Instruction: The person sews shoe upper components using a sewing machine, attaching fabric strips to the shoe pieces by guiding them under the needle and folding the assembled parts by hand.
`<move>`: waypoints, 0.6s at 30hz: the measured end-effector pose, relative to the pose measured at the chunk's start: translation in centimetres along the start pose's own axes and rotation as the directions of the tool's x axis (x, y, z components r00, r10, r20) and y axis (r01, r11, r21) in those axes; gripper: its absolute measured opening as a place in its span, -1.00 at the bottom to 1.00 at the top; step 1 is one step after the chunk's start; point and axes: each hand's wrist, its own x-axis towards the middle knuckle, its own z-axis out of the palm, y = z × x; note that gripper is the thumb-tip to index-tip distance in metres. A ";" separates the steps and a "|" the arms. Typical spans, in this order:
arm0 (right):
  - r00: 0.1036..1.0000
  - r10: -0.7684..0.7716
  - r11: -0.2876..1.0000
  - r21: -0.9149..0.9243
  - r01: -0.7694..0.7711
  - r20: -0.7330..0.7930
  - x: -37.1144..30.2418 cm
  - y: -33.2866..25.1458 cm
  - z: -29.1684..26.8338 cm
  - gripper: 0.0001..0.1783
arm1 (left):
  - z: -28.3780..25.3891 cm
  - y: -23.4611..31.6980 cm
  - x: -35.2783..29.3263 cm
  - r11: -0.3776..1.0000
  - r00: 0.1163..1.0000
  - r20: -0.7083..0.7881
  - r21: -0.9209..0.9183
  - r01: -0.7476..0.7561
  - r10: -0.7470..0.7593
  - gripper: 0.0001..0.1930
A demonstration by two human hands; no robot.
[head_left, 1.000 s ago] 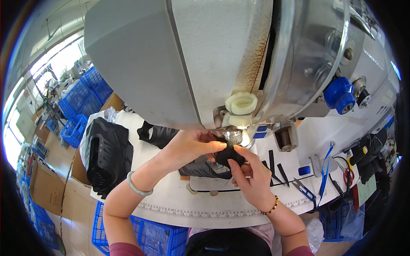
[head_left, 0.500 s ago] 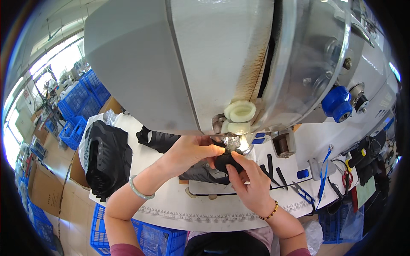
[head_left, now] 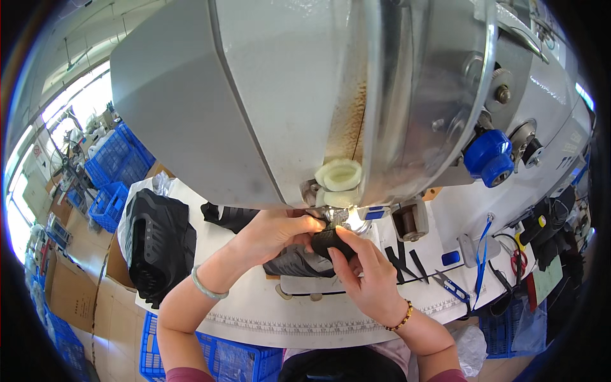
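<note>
Under the head of a grey-white sewing machine (head_left: 273,95), both my hands grip a black shoe upper (head_left: 332,244) close to the lit needle area. My left hand (head_left: 273,234) pinches its left edge, thumb on top. On the right side, the thumb and fingers of my right hand (head_left: 370,274) are closed on the curved, folded end. A dark grey part with stripes (head_left: 299,262) lies beneath and to the left of my hands, perhaps the same upper; the join is hidden. The needle itself cannot be made out.
Black uppers (head_left: 159,239) are stacked at left, and another black piece (head_left: 229,216) lies behind my left wrist. Black strips (head_left: 418,265), blue thread snips (head_left: 452,286) and red-handled scissors (head_left: 519,261) are at right. Blue crates (head_left: 248,360) stand below the table (head_left: 267,321).
The view has shifted slightly, so the machine head appears farther left. My hands stay on the upper, and its folded end sits a little farther left in the picture.
</note>
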 end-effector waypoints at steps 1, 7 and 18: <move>1.000 -0.002 1.000 0.001 0.002 -0.001 0.0 0.1 0.0 -0.68 | -0.1 0.0 0.0 1.000 1.000 0.000 -0.006 0.011 -0.011 -0.87; 1.000 -0.012 1.000 -0.021 0.012 0.015 -0.2 0.4 0.1 -0.71 | 0.0 0.1 0.0 0.999 0.999 -0.008 -0.027 0.030 -0.031 -0.88; 0.994 0.105 0.992 0.064 -0.107 0.043 -0.5 0.6 0.2 -0.60 | -0.8 -0.4 0.2 0.999 1.000 0.020 -0.054 -0.005 0.006 -0.89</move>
